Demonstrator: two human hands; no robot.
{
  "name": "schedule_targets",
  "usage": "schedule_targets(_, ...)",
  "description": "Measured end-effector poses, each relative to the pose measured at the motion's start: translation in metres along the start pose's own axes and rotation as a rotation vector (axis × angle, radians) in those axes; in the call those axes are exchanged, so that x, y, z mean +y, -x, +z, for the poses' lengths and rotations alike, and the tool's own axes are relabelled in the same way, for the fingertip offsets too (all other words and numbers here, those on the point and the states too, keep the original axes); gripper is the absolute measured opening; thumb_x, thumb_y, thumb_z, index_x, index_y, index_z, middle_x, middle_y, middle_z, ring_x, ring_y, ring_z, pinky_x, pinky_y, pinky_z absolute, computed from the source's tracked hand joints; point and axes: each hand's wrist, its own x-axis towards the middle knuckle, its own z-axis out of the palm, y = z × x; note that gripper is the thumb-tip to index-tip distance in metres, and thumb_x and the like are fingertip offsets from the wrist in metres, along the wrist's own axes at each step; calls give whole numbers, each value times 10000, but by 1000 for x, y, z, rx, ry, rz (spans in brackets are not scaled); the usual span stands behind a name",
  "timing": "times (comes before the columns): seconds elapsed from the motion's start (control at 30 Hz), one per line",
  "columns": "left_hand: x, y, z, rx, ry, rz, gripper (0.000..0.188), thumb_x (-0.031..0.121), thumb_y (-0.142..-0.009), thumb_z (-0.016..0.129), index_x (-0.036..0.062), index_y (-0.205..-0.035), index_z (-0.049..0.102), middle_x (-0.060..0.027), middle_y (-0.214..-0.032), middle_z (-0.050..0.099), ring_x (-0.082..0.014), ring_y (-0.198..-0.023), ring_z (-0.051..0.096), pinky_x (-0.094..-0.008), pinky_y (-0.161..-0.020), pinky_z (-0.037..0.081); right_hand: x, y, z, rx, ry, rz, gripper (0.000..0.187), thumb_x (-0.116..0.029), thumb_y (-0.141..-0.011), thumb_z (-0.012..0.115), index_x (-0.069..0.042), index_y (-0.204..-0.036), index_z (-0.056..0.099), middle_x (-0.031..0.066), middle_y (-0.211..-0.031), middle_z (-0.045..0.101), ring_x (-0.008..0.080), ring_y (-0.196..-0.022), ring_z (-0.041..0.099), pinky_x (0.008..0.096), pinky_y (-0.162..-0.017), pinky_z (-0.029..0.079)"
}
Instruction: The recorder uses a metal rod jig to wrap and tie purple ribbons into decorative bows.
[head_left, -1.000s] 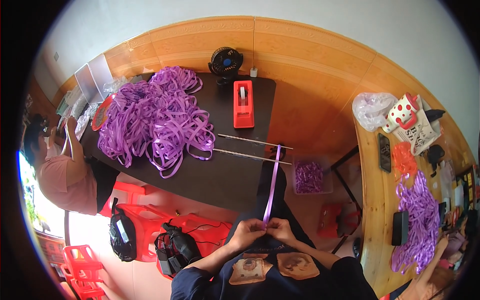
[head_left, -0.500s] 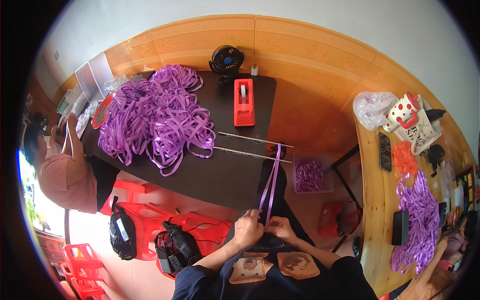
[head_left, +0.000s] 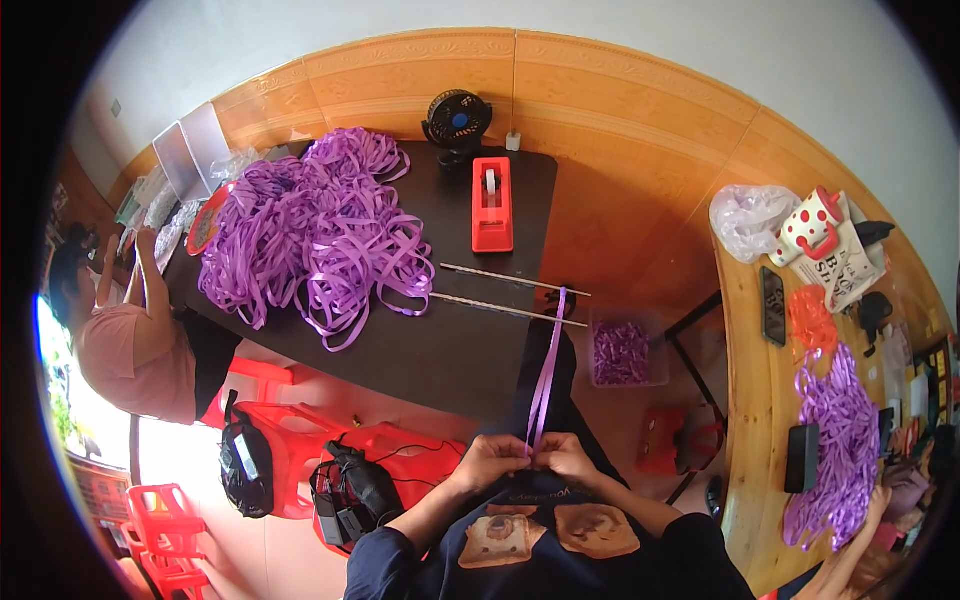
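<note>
At six o'clock, our left hand (head_left: 493,461) and right hand (head_left: 562,459) pinch purple ribbon (head_left: 550,364).
It reaches rods (head_left: 490,306) between us and the tape dispenser (head_left: 492,226) at twelve; ribbon heap (head_left: 310,235), ten; bin (head_left: 657,366), four.

The fan (head_left: 458,120) stands near the wall (head_left: 630,100). On the wooden counter (head_left: 750,430) there is a phone (head_left: 773,306), and near it a jug (head_left: 800,230) and a plastic bag (head_left: 743,220).

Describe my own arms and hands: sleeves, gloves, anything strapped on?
The left hand and right hand are bare, without gloves. The forearms are uncovered, with no watch, band or cable visible; a thin ring would be too small to tell. The sleeves are short and dark navy, matching the shirt, which has bread-slice-shaped prints.
</note>
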Motion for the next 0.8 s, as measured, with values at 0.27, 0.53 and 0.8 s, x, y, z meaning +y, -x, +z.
schedule_targets(0.27,17,-20,22,95,162,116,13,6,-810,682,6,-821,688,-28,-744,663,-82,-638,587,-194,-588,443,-17,8,-1,-1,-79,76,78,14,-732,681,-14,-725,608,53,-685,616,110,-637,572,234,-572,441)
schedule_targets(0.53,30,-77,57,213,284,243,94,102,-845,673,23,-892,656,-19,-751,637,-66,-645,519,-202,-623,403,9,0,-61,257,655,-212,97,-90,-665,685,-33,-691,610,103,-624,627,200,-564,619,330,-536,462)
schedule_targets(0.8,44,-144,59,220,419,266,38,54,-851,644,26,-876,647,-80,-812,658,-156,-714,609,-256,-667,462,1,-6,-103,538,908,-177,97,-111,-611,627,-35,-664,597,193,-634,590,357,-625,614,424,-558,454)
